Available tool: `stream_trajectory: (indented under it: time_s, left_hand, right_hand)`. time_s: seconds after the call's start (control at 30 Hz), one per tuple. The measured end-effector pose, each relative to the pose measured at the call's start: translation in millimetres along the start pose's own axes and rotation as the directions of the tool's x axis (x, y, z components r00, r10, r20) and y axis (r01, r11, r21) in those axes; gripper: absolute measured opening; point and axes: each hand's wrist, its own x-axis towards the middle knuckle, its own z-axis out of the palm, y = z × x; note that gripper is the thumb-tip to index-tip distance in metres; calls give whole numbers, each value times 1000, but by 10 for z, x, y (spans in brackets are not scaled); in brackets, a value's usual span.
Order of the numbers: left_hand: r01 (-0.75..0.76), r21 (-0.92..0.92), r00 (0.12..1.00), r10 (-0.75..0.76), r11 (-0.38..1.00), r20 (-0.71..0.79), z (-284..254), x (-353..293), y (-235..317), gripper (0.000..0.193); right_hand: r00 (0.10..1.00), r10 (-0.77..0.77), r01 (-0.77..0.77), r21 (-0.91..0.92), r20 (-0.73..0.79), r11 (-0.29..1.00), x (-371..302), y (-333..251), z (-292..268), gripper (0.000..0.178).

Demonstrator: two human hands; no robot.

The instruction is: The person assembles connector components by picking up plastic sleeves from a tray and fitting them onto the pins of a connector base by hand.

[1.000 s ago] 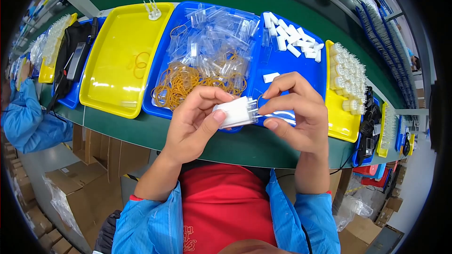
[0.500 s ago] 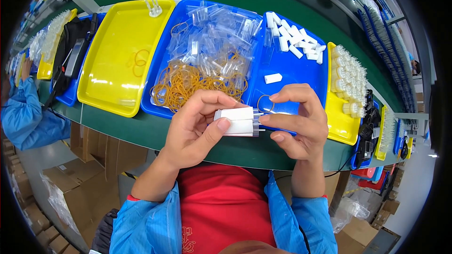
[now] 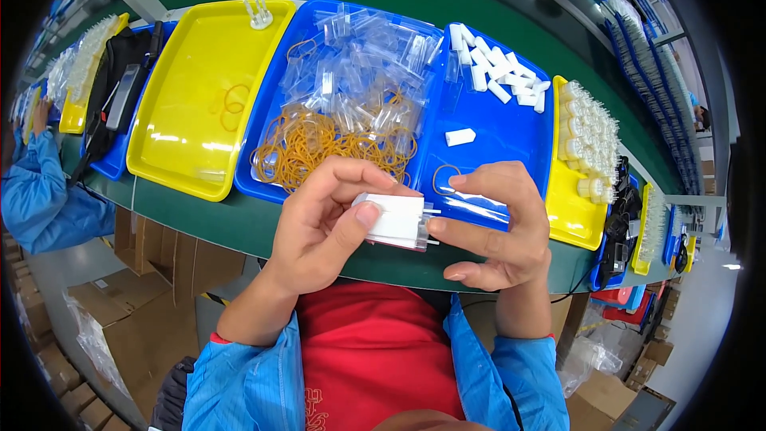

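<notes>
My left hand (image 3: 323,219) is closed round a small bundle of white rectangular blocks (image 3: 396,218) in clear plastic sleeves, its thumb pressing on top. Thin metal pins stick out at the bundle's right end. My right hand (image 3: 503,223) has its fingers spread, with one fingertip at that pin end. Another fingertip overlaps a thin brown rubber band (image 3: 436,178) over the blue tray; whether they touch I cannot tell. A single white block (image 3: 460,137) lies in the tray beyond.
A blue tray (image 3: 249,168) holds clear sleeves (image 3: 359,56) and rubber bands (image 3: 307,144). White blocks (image 3: 499,68) fill the adjoining tray's far end. A yellow tray (image 3: 187,112) stands left; another, right, carries pinned white parts (image 3: 586,132). A co-worker's blue sleeve (image 3: 48,191) shows far left.
Both hands have come slightly nearer to me and left. The bundle has tilted, its pin end lower, and its white faces show differently. My right fingers have spread wider.
</notes>
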Motion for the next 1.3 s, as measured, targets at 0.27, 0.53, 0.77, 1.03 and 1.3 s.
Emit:
stream_trajectory:
  time_s: [0.27, 0.53, 0.77, 1.03, 1.3]
  left_hand:
    - [-173, 46, 985, 172, 984, 32, 18, -11, -79, 43]
    - [-226, 117, 974, 224, 967, 29, -51, 15, -81, 46]
    - [-177, 195, 980, 192, 965, -56, -204, -86, -247, 42]
    - [-144, 265, 973, 185, 954, -139, -225, -57, -221, 34]
    - [-151, 241, 967, 194, 959, -166, -256, -44, -254, 35]
  right_hand:
    - [859, 455, -425, 168, -236, 889, 94, 140, 102, 22]
    - [919, 394, -384, -177, 21, 906, 409, 469, 503, 43]
    - [922, 372, -331, -283, 104, 900, 533, 606, 673, 38]
    - [940, 321, -267, -336, 118, 903, 580, 537, 780, 36]
    - [946, 231, -168, -264, 227, 950, 627, 595, 714, 28]
